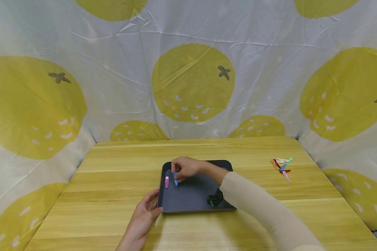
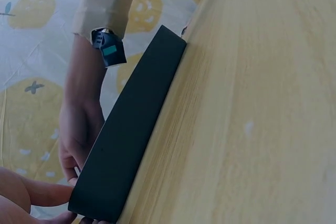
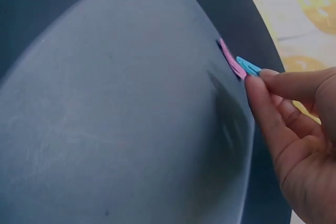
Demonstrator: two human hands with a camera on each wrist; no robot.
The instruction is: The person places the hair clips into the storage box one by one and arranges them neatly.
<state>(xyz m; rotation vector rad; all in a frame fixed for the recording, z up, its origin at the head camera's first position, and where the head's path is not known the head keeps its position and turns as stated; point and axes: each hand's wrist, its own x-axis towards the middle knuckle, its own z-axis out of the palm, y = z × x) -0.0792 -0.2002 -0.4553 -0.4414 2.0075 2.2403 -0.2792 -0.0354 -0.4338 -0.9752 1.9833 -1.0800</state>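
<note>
A dark grey tray (image 1: 191, 198) lies on the wooden table. Over its left part, my right hand (image 1: 186, 168) pinches a blue snap hair clip (image 1: 176, 179) between thumb and forefinger; the right wrist view shows the blue clip (image 3: 248, 66) held at one end. Just left of it, a pink hair clip (image 1: 167, 182) lies on the tray floor near the left wall. My left hand (image 1: 143, 217) holds the tray's front left corner, its thumb at the rim. In the left wrist view, that hand's fingers (image 2: 50, 193) touch the end of the tray wall (image 2: 128, 129).
On the table's right side lies a loose pile of hair clips (image 1: 282, 166) in orange, red, white, green, blue and pink. A wrist camera (image 1: 215, 198) sits on my right forearm above the tray. A lemon-print curtain (image 1: 191, 31) hangs behind the table.
</note>
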